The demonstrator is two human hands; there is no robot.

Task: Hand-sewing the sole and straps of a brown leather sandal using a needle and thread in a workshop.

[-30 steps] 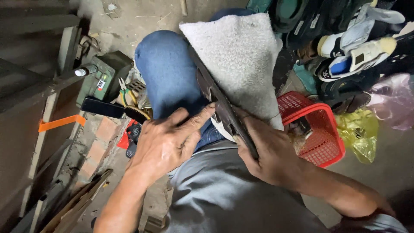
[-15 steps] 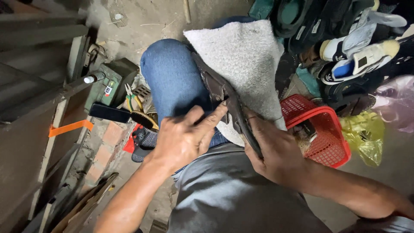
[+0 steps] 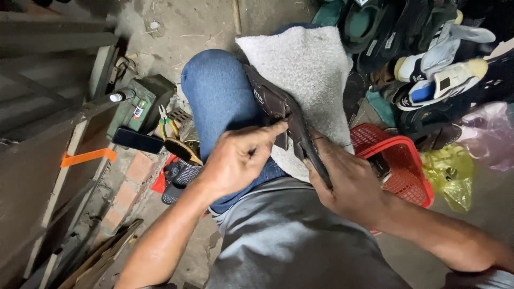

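Observation:
A dark brown sandal [image 3: 278, 107] lies on edge across a grey towel [image 3: 305, 69] that covers my lap, beside my knee in blue jeans [image 3: 217, 96]. My right hand [image 3: 348, 179] grips the sandal's sole at its near end. My left hand [image 3: 241, 160] rests on my thigh with fingers mostly curled, its index finger stretched out and pressing on the sandal's strap. Whether the left hand holds something small is hidden.
A red plastic basket [image 3: 399, 160] stands to my right, with a yellow bag [image 3: 450, 174] beyond it. Several shoes [image 3: 428, 64] are piled at the upper right. On the left are a green box [image 3: 142, 104], a brush [image 3: 179, 150], pliers [image 3: 166, 123], bricks and wooden boards [image 3: 48, 134].
My left hand has curled its fingers and now presses on the strap with the index finger alone. My right hand keeps its grip on the sandal, and the view has shifted slightly.

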